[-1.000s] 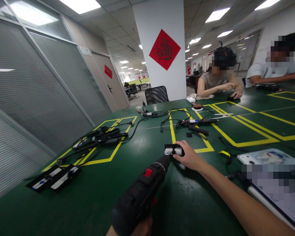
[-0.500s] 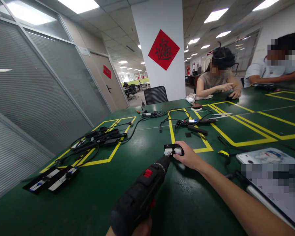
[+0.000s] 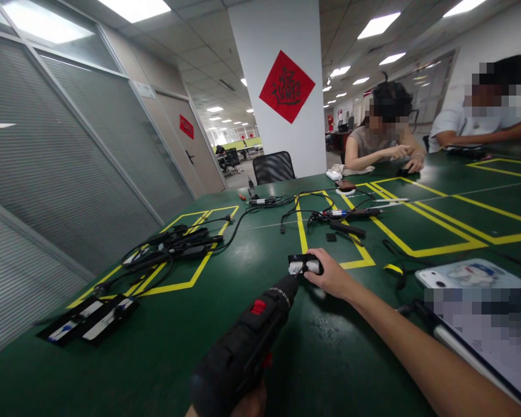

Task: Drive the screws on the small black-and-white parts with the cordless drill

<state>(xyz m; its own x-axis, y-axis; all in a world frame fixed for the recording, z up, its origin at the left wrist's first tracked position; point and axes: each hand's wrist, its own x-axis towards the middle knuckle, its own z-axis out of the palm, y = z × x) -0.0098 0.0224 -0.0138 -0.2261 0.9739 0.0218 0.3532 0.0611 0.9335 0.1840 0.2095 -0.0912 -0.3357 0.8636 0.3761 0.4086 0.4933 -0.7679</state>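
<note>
A black power drill (image 3: 245,341) with a red switch points forward from the bottom of the view. My left hand (image 3: 249,402) is wrapped round its handle, partly hidden by the drill body. The bit at its front meets a small black piece with white parts (image 3: 296,266). My right hand (image 3: 330,275) grips the right end of that piece between thumb and fingers, low over the green table (image 3: 243,255). Small bits of debris (image 3: 325,330) lie on the table just below my right hand.
Black cables and adapters (image 3: 186,240) lie at the left, near two black strips with white parts (image 3: 89,318). Pen-like tools with cords (image 3: 351,214) lie beyond my right hand. A phone (image 3: 473,273) lies at the right. Two people sit across the table at the back right.
The whole view has shifted very slightly. Both hands, the drill and the black piece keep the same places relative to each other.
</note>
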